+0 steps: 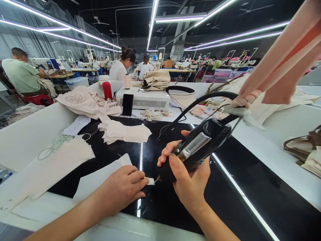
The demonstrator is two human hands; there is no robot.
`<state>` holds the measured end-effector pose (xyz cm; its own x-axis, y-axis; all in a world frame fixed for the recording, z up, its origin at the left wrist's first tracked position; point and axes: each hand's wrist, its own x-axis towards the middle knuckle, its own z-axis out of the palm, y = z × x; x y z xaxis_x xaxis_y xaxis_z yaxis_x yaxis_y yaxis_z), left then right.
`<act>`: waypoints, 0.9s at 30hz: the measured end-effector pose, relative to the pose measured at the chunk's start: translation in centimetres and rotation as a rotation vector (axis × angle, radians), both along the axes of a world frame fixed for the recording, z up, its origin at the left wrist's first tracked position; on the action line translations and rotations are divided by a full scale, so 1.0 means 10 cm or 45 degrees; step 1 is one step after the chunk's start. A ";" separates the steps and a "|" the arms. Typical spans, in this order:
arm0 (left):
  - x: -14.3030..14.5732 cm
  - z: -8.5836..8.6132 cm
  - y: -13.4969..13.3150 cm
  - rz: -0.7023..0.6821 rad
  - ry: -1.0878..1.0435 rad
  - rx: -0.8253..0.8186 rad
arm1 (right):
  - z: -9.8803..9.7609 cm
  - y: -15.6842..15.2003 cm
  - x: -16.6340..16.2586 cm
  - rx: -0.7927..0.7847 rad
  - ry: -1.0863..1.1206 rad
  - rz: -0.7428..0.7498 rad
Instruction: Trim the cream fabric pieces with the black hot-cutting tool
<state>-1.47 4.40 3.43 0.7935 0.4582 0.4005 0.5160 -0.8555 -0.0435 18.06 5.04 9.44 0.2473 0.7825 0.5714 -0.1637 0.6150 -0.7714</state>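
Note:
My right hand [192,180] is wrapped round a black corded hand tool [198,144] with a silver plate on its side. The tool is tilted, and its narrow metal tip points down and left, close to the end of a narrow white strip [151,181]. My left hand [122,187] presses that strip down on the glossy black tabletop [173,207], its fingers closed over it and hiding most of it. Under and behind my left hand lies a white sheet [87,182]. Whether the tip touches the strip I cannot tell.
Stacked pale fabric pieces [122,131] and a lace garment pile [80,97] lie beyond my left hand. A phone [127,104] leans against a white vented box [147,98]. A thick black cable [200,100] arches behind the tool. Pink fabric strips [281,57] hang at right. Co-workers sit farther back.

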 end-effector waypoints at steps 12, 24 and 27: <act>-0.11 0.05 0.00 -0.031 -0.232 -0.033 | 0.02 -0.02 0.02 0.003 -0.045 -0.020; -0.03 -0.04 -0.08 -0.111 -0.199 -0.085 | 0.03 -0.05 0.06 -0.012 -0.016 0.005; -0.06 -0.03 -0.07 -0.080 -0.193 -0.085 | 0.02 -0.06 0.08 -0.012 -0.020 0.016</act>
<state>-2.11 3.71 3.09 0.7541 0.4391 0.4883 0.4576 -0.8847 0.0889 18.90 4.45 9.66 0.2284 0.7911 0.5675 -0.1592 0.6054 -0.7798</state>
